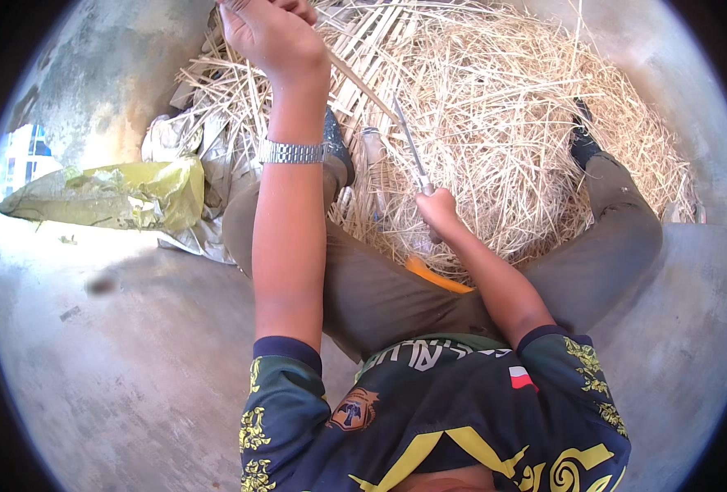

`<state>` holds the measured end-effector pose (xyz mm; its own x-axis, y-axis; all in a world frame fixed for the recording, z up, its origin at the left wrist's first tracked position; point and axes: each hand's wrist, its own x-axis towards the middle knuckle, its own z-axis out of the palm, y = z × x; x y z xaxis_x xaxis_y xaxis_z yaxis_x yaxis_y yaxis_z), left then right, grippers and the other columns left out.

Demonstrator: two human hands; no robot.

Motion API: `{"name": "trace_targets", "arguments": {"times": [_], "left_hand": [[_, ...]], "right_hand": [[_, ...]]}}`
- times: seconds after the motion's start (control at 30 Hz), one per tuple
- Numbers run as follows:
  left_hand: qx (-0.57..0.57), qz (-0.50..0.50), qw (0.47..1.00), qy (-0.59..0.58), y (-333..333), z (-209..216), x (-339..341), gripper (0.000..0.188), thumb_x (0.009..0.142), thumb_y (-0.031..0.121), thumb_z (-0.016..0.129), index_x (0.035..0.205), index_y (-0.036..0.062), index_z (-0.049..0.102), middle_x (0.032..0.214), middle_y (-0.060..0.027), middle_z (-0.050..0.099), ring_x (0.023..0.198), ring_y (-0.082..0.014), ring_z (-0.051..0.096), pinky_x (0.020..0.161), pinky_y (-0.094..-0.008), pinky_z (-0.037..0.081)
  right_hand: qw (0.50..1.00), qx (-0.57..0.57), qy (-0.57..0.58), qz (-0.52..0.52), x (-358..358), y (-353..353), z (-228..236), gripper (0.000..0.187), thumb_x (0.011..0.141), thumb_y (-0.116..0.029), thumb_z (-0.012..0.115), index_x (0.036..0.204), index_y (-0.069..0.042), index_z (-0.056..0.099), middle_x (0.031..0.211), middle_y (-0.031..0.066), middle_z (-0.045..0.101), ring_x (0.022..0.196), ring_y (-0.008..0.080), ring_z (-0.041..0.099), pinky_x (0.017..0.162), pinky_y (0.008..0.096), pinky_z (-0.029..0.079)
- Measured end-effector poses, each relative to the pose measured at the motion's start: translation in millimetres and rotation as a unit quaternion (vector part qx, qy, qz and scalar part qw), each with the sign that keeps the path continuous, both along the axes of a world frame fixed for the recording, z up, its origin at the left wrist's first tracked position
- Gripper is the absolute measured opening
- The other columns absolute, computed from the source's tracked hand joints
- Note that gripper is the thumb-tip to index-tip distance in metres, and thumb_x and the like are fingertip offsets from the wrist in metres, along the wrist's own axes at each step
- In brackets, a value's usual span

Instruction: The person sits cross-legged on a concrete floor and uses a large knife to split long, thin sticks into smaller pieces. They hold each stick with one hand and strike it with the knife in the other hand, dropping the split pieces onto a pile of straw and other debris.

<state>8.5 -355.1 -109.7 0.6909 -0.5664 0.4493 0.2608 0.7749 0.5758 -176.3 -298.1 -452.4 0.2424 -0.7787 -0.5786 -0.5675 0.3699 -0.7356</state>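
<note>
My left hand (277, 37) is raised at the top edge, its fingers closed around a thin, pale strip (362, 86) that looks like bamboo. The strip slants down to the right. Low in front of me, my right hand (439, 211) grips the handle of a knife (412, 143). Its narrow blade points up and away from me, and its tip meets or overlaps the strip's lower end; I cannot tell whether they touch. Part of my left hand's fingers is cut off by the picture's edge.
A large heap of straw-coloured shavings (495, 107) lies between and beyond my legs. Longer split strips (372, 33) lie at the far side. A clear plastic bottle (373, 152) sits by my left foot, a yellow sack (134, 195) at left. Something orange (437, 276) rests by my lap.
</note>
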Motion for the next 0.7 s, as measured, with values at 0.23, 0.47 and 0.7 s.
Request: {"name": "trace_targets", "arguments": {"times": [0.23, 0.47, 0.7], "left_hand": [[0.08, 0.346, 0.925, -0.136, -10, -17, 4, 0.049, 0.11, 0.054, 0.037, 0.079, 0.0166, 0.041, 0.064, 0.0057, 0.038, 0.052, -0.0065, 0.036, 0.046, -0.0235, 0.031], [0.091, 0.302, 0.939, -0.136, -3, -20, 9, 0.049, 0.109, 0.057, 0.035, 0.092, 0.0118, 0.041, 0.065, 0.0031, 0.036, 0.056, -0.0086, 0.033, 0.051, -0.0269, 0.032], [0.124, 0.287, 0.939, -0.142, 2, -22, 21, 0.058, 0.105, 0.067, 0.029, 0.101, 0.0105, 0.041, 0.067, 0.0056, 0.037, 0.058, -0.0072, 0.034, 0.052, -0.0238, 0.034]], "right_hand": [[0.984, -0.133, -0.114, 0.025, 23, 12, 60, 0.028, 0.089, -0.024, 0.067, 0.083, 0.003, 0.068, 0.068, 0.017, 0.068, 0.06, 0.0289, 0.066, 0.062, 0.0428, 0.051], [0.994, -0.083, -0.01, 0.073, 4, -8, 43, 0.032, 0.091, -0.025, 0.065, 0.08, 0.005, 0.068, 0.068, 0.0201, 0.067, 0.063, 0.0324, 0.068, 0.063, 0.0448, 0.052], [0.977, -0.145, -0.139, 0.067, 21, 5, 86, 0.03, 0.09, -0.025, 0.066, 0.086, 0.005, 0.068, 0.069, 0.017, 0.068, 0.059, 0.0255, 0.064, 0.062, 0.0409, 0.052]]}}
